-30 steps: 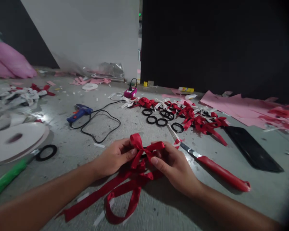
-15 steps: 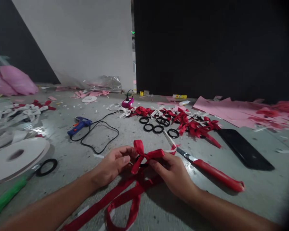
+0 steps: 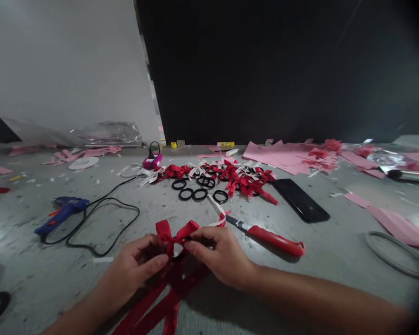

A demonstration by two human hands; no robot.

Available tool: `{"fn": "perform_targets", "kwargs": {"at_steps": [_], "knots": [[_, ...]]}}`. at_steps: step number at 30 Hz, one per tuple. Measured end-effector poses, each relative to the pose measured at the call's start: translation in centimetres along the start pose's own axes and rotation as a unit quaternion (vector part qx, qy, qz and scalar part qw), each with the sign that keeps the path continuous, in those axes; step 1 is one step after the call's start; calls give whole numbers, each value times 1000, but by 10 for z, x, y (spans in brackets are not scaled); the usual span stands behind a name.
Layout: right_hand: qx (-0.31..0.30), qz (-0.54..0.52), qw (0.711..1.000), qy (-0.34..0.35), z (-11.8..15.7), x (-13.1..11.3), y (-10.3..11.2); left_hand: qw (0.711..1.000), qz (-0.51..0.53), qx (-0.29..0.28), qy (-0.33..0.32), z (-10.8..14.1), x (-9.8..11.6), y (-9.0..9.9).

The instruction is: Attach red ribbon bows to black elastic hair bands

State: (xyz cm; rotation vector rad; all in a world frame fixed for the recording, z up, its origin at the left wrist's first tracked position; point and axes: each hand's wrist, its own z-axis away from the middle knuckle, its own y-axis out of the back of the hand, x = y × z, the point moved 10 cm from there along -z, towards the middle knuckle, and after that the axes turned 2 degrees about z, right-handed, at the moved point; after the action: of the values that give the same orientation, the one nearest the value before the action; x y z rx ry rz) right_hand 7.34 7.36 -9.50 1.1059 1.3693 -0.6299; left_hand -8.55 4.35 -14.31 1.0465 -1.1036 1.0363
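Observation:
A red ribbon bow [image 3: 174, 239] on a black hair tie [image 3: 178, 257] is between my two hands, low in the middle. My left hand [image 3: 134, 263] is closed on its left side, where the fingers partly hide the hair tie. With thumb and forefinger, my right hand [image 3: 221, 253] pinches the bow's right loop. Loose red ribbon [image 3: 172, 298] trails beneath both hands towards me. Just right of my right hand lies a red-handled knife [image 3: 275, 240], its blade near a strip of white ribbon [image 3: 215, 206].
Beyond my hands lie several black hair ties [image 3: 200, 194] and a pile of red and white bows [image 3: 232, 174]. A blue glue gun [image 3: 63, 214] with a cord is at left, a black phone-like slab [image 3: 300, 200] at right. Pink sheets [image 3: 275, 156] lie near the dark panel [image 3: 265, 70].
My view has turned to the right, so everything sits further left in the picture. The white ribbon spool has left the view. Both hands keep their hold on the bow.

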Motion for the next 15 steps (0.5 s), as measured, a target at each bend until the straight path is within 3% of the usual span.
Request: {"fn": "perform_targets", "kwargs": {"at_steps": [3, 6, 11, 15], "knots": [[57, -44, 997, -30, -18, 6, 32, 998, 57, -1, -9, 0, -1, 0], [128, -43, 989, -61, -43, 18, 87, 995, 95, 8, 2, 1, -3, -3], [258, 49, 961, -84, -66, 42, 198, 993, 113, 30, 29, 4, -6, -8], [281, 173, 936, -121, -64, 66, 250, 994, 105, 22, 30, 4, -6, -7]]}}
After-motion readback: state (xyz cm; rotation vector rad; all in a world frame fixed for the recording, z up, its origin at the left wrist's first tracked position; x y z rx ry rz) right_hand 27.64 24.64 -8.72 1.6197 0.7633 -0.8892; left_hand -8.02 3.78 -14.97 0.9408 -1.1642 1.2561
